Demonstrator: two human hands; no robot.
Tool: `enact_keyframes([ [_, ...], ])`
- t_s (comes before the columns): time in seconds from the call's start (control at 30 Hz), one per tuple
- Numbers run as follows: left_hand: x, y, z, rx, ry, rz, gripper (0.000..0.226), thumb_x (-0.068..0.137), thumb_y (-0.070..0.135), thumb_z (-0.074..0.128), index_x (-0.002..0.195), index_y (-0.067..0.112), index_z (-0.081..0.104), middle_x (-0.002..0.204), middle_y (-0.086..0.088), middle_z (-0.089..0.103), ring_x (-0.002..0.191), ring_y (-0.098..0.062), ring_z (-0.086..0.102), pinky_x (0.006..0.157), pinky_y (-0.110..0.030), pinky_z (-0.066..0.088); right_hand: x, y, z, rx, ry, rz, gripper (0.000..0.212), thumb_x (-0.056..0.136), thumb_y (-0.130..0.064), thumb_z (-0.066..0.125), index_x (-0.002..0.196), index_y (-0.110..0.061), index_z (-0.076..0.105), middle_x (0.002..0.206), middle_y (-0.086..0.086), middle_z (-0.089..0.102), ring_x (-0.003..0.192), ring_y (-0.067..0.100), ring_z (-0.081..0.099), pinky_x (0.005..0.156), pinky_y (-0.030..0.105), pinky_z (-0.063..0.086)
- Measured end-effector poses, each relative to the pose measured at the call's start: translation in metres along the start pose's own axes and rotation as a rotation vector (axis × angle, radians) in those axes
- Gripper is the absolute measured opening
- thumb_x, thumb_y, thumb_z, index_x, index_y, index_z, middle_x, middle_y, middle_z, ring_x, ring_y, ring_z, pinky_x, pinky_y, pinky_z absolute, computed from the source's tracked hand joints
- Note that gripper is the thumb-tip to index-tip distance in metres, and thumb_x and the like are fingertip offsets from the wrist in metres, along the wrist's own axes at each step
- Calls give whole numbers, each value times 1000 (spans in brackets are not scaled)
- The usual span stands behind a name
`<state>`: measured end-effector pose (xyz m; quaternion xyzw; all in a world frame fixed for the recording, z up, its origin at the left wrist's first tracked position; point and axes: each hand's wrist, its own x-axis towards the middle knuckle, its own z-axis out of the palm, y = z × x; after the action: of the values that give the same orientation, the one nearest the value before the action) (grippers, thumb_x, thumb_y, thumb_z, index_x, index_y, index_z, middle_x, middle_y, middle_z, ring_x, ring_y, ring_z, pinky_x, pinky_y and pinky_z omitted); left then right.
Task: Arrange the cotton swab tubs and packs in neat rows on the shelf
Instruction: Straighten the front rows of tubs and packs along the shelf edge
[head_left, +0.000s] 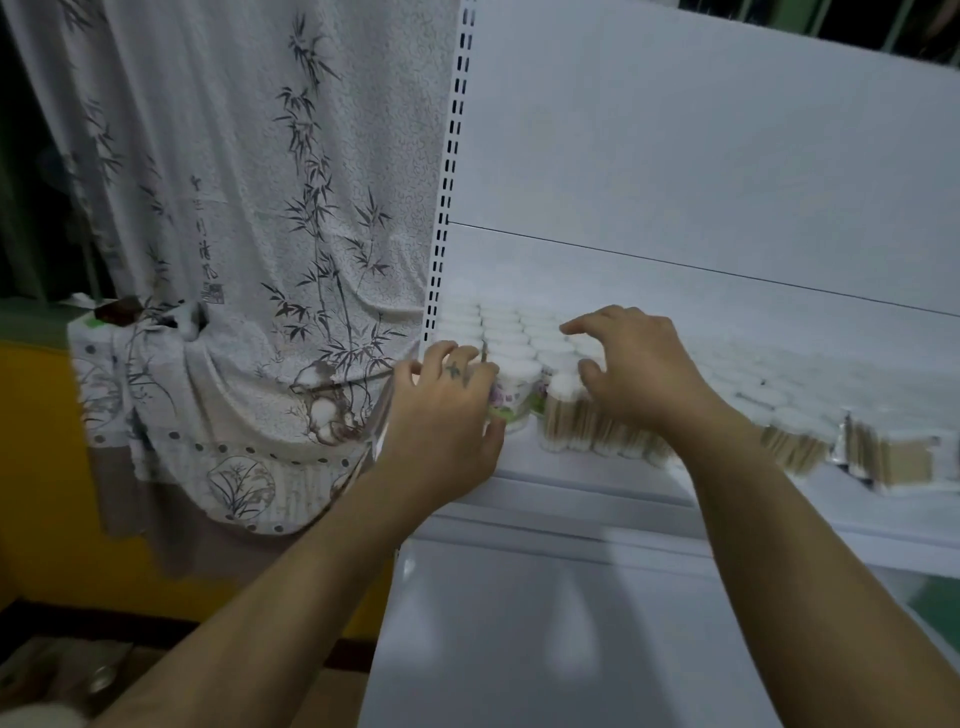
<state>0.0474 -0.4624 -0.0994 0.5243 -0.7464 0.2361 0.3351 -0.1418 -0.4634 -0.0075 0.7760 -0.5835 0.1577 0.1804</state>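
Left hand (447, 410) curls fingers round a floral cylindrical tub (517, 395); right hand (641, 374) spreads fingers above smooth white lids (506, 326).

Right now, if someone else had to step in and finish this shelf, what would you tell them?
Left hand grips the floral-label tub at the front left corner of the shelf.
Right hand is open, fingers spread over the clear tubs beside it.
Done: white-lidded tubs stand in tight rows at the left end.
Left: the flat packs on the right lie unevenly along the front edge; straighten them.
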Motion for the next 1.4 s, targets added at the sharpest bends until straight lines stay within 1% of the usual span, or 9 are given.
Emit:
enact_keyframes([
  [0.1, 2, 17, 5, -32, -14, 25, 40, 71, 40, 62, 103, 15, 65, 101, -4, 63, 101, -30, 55, 78, -39, 30, -9, 14, -8, -27, -23, 33, 43, 93, -15, 52, 134, -29, 54, 138, -1, 53, 125, 20, 47, 104, 35, 27],
  [0.43, 23, 66, 15, -44, -1, 43, 46, 67, 23, 70, 111, 12, 67, 95, -7, 67, 87, -32, 58, 71, -38, 33, -21, 30, 3, -31, -134, -6, 42, 95, -18, 49, 134, -33, 51, 134, -7, 57, 125, 17, 43, 103, 32, 21],
  [0.63, 28, 76, 12, 52, -116, 18, 40, 77, 35, 57, 110, 14, 66, 101, -6, 69, 95, -31, 57, 74, -40, 33, -15, 39, 11, 43, -153, -101, 44, 93, -18, 52, 134, -33, 52, 120, -11, 64, 119, 16, 46, 102, 32, 22],
  [0.77, 34, 81, -4, -24, -154, -77, 33, 91, 38, 50, 120, 28, 59, 118, 1, 58, 114, -24, 47, 86, -38, 23, -10, 48, 11, 133, -111, -180, 40, 89, -12, 55, 122, -33, 62, 108, -13, 66, 110, 13, 53, 94, 29, 24],
  [0.87, 30, 87, -15, -100, -180, -124, 30, 90, 43, 53, 116, 31, 61, 115, 2, 54, 114, -23, 46, 92, -37, 23, -12, 52, 11, 224, -135, -217, 38, 85, -8, 57, 113, -31, 68, 104, -10, 67, 104, 13, 56, 99, 29, 34],
  [0.97, 22, 92, -23, -159, -216, -160, 40, 82, 50, 49, 115, 31, 63, 122, 0, 50, 114, -24, 48, 94, -37, 26, -16, 52, 10, 370, -170, -233, 40, 85, -3, 53, 108, -29, 72, 92, -8, 62, 93, 14, 57, 84, 23, 41],
  [1.1, 12, 91, -30, -305, -321, -170, 47, 78, 46, 52, 123, 34, 59, 133, 5, 51, 119, -22, 51, 101, -41, 38, -19, 53, 5, 495, -236, -319, 46, 86, 4, 47, 113, -25, 71, 93, -10, 59, 89, 6, 54, 74, 15, 36],
  [1.23, 8, 92, -32, -330, -343, -162, 42, 88, 23, 64, 129, 33, 57, 132, 4, 50, 115, -20, 55, 95, -38, 45, -21, 64, 3, 616, -219, -329, 52, 81, 6, 49, 111, -29, 72, 107, -6, 69, 99, 8, 62, 82, 20, 47],
  [1.4, 18, 106, -30, -39, -240, -161, 38, 90, 37, 61, 128, 35, 56, 119, 2, 54, 103, -23, 56, 78, -32, 39, -22, 84, -2, 561, -104, -305, 48, 86, 3, 51, 114, -30, 70, 106, -12, 61, 97, 3, 53, 75, 10, 36],
])
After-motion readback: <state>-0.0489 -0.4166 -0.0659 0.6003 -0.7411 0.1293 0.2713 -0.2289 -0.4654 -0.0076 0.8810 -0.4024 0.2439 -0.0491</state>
